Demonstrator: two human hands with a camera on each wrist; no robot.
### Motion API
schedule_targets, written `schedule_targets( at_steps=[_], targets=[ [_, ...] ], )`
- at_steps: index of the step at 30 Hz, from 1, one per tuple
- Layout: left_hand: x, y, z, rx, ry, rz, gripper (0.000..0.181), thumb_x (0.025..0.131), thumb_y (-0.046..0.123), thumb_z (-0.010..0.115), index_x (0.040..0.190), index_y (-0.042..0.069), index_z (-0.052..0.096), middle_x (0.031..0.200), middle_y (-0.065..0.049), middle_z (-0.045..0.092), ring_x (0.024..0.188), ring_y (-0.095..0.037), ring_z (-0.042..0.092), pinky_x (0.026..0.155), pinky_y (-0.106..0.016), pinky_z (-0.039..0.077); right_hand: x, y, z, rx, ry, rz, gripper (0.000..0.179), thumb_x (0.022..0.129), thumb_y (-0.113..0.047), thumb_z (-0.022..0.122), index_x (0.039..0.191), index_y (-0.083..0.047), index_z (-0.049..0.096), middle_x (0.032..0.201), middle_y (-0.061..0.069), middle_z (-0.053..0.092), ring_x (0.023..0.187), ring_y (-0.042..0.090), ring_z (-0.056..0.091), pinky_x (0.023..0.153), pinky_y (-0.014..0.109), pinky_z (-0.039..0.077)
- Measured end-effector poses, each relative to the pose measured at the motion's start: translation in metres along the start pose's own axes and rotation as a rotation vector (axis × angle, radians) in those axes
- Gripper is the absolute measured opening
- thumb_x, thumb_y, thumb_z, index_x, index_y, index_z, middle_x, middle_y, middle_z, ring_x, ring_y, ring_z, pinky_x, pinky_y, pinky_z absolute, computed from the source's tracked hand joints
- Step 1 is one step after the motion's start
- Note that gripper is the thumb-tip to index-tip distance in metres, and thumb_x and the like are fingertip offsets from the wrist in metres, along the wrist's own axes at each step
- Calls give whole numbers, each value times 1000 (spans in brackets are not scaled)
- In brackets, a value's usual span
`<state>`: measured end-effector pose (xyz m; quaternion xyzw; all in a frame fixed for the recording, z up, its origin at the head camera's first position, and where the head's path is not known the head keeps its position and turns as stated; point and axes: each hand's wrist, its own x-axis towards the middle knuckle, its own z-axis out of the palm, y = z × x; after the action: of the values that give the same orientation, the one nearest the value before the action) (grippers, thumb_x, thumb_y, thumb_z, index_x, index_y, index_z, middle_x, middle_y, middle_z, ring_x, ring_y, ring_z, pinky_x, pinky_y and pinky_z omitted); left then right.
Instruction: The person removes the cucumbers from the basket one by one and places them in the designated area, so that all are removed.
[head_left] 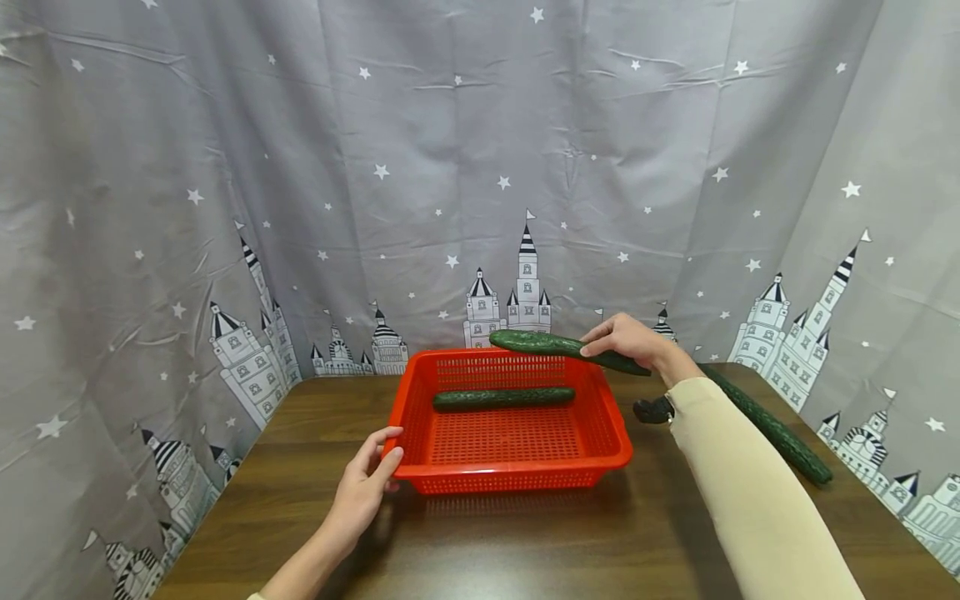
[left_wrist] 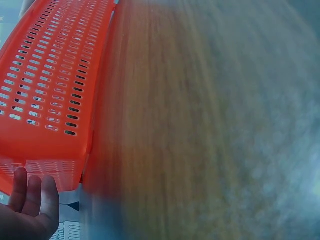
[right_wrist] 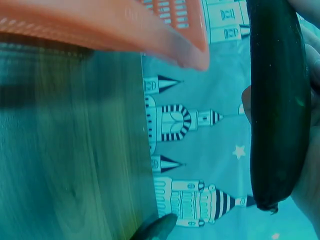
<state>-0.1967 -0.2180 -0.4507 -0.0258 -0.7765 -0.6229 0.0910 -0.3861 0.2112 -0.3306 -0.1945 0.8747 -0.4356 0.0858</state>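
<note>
A red plastic basket (head_left: 510, 467) with slotted walls stands on the table. My left hand (head_left: 363, 487) grips its left rim near the front corner; in the left wrist view, its fingers (left_wrist: 33, 195) lie against the basket's end wall. Inside, toward the back, one cucumber (head_left: 504, 399) lies crosswise. Above the basket's back right rim, my right hand (head_left: 630, 340) holds a second long cucumber (head_left: 532, 341) near its middle, the far end reaching over the basket. In the right wrist view, this cucumber (right_wrist: 279, 105) stands out against the curtain, partly hiding the fingers behind it.
Another cucumber (head_left: 783, 439) lies slantwise on the brown wooden table (head_left: 300, 442), right of the basket and beyond the right forearm. A small black device (head_left: 652, 410) sits at the right wrist. A grey curtain (head_left: 420, 217) printed with castles and stars hangs behind the table.
</note>
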Motion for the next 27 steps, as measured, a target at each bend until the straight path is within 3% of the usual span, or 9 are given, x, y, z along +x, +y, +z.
schedule_targets(
  at_steps=[6, 10, 15, 20, 22, 27],
  targets=[
    [-1, 0, 0, -2, -1, -1, 35, 101, 24, 62, 135, 19, 56, 104, -15, 58, 85, -15, 59, 73, -35, 57, -15, 9, -15, 26, 45, 9, 45, 88, -20, 77, 126, 3, 67, 144, 27, 52, 142, 44, 38, 112, 56, 39],
    [-1, 0, -1, -4, 0, -9, 35, 101, 24, 62, 135, 19, 56, 106, -16, 58, 86, -15, 59, 73, -35, 57, -25, 16, -23, 17, 110, 23, 46, 87, -20, 79, 124, 4, 68, 139, 26, 57, 135, 39, 48, 101, 40, 50],
    [0, -1, -1, -6, 2, -17, 35, 101, 24, 63, 135, 20, 56, 107, -16, 59, 86, -15, 60, 73, -35, 57, -37, 25, -29, 21, 168, 54, 46, 87, -20, 79, 124, 5, 68, 139, 28, 57, 118, 34, 59, 81, 25, 55],
    [0, 0, 0, -6, -1, -6, 36, 100, 24, 63, 135, 19, 56, 107, -16, 59, 85, -15, 60, 73, -35, 57, -49, 37, -33, 63, 202, 71, 51, 89, -19, 76, 129, 9, 62, 146, 32, 48, 133, 41, 48, 83, 20, 53],
    [0, 1, 0, -10, -3, -4, 35, 101, 24, 63, 135, 19, 56, 107, -17, 59, 85, -15, 60, 73, -35, 57, -54, 42, -34, 78, 226, 76, 52, 90, -20, 76, 130, 9, 61, 146, 31, 47, 134, 36, 48, 83, 17, 52],
    [-1, 2, 0, -10, -5, 0, 35, 101, 23, 62, 135, 18, 56, 106, -17, 58, 84, -16, 59, 72, -35, 57, -64, 55, -37, 113, 283, 108, 54, 89, -21, 77, 131, 9, 60, 137, 27, 58, 96, 7, 63, 75, 20, 55]
  ],
)
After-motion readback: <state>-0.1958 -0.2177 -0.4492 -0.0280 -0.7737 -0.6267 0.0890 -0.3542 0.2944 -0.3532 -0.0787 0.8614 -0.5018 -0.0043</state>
